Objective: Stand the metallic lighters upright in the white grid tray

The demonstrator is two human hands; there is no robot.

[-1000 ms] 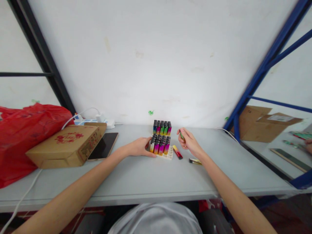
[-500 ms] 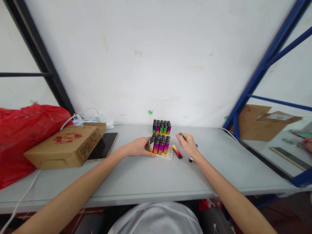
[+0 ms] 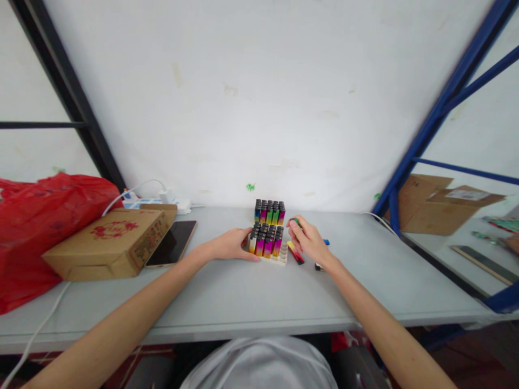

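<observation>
Several lighters (image 3: 267, 246) with black tops and yellow-to-purple bodies stand upright in a white tray (image 3: 279, 260), whose right column of slots shows bare. My left hand (image 3: 233, 244) curls round the tray's left side, thumb at the front corner. Pinched in my right hand (image 3: 308, 237), just right of the tray, is a green lighter (image 3: 297, 221), mostly hidden by the fingers. A red-and-yellow lighter (image 3: 298, 257) lies below that hand. A second block of upright lighters (image 3: 270, 212) stands behind the tray.
Under my right wrist lies a partly hidden lighter (image 3: 318, 267), and a blue piece (image 3: 326, 242) shows beyond the hand. At left are a phone (image 3: 174, 243), a cardboard box (image 3: 109, 243), a red bag (image 3: 48, 227) and a power strip (image 3: 182, 206). Blue frame bars (image 3: 438, 113) rise at right.
My right hand has moved slightly left with the green lighter, closer to the tray's right edge. My left hand stays on the tray. A co-worker's hand at the far right has gone from view.
</observation>
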